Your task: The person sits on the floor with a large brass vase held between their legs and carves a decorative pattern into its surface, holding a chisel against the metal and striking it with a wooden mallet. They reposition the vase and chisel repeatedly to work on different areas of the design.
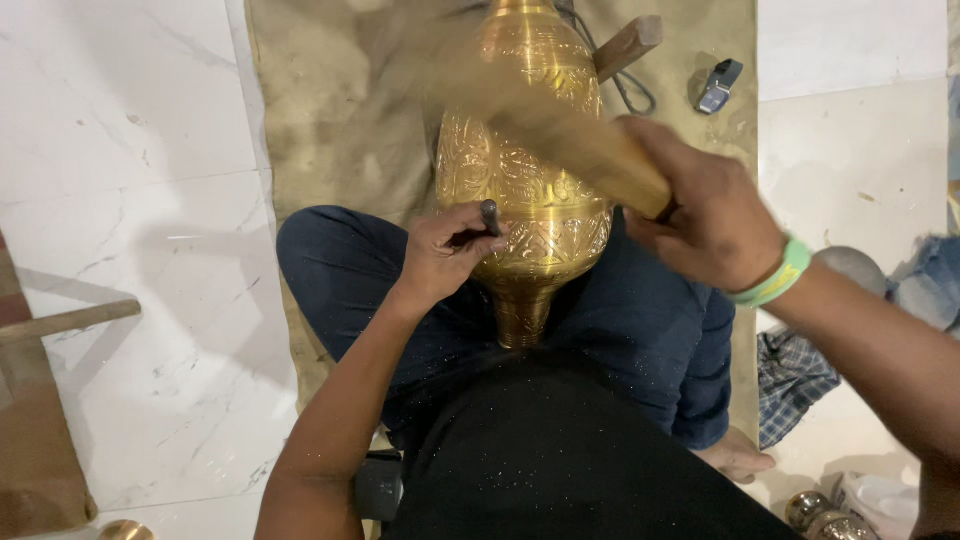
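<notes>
Two bare hands work an engraved golden brass vase (525, 180) lying across the seated person's lap. Left hand (440, 255) pinches a small dark metal punch (490, 217) against its side; right hand (705, 215) grips a motion-blurred wooden mallet (570, 135) mid-swing. Chasing appears underway; the blow must land squarely on the punch.

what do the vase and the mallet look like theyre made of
Vase: likely brass, a polished golden metal with engraved floral relief that catches light. Mallet in the right hand: apparently wood, matte tan, though motion blur hides the grain.
</notes>
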